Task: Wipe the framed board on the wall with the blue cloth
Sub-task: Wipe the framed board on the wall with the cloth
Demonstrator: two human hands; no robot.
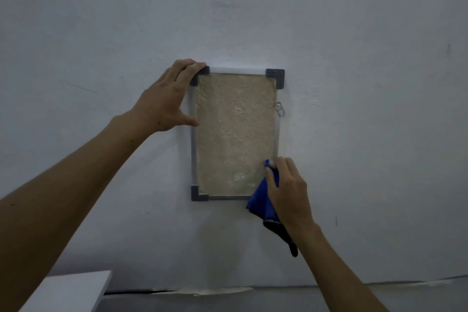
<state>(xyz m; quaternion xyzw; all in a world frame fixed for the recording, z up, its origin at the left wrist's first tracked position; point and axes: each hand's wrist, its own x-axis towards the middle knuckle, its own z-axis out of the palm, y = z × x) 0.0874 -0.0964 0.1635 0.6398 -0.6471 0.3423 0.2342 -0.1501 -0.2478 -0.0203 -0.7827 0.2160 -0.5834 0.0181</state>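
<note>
The framed board (235,134) hangs upright on the pale wall, a beige rough panel in a thin light frame with dark grey corner pieces. My left hand (166,99) grips its upper left corner, fingers over the top edge and thumb on the left rail. My right hand (288,190) presses the blue cloth (260,202) against the lower right corner of the frame. The cloth hangs down below the hand, its dark tail reaching under my wrist. That corner piece is hidden by cloth and hand.
A small clear hook (279,108) sits on the frame's right rail. A white shelf or tabletop corner (76,289) shows at the lower left. A dark ledge (253,299) runs along the wall's base.
</note>
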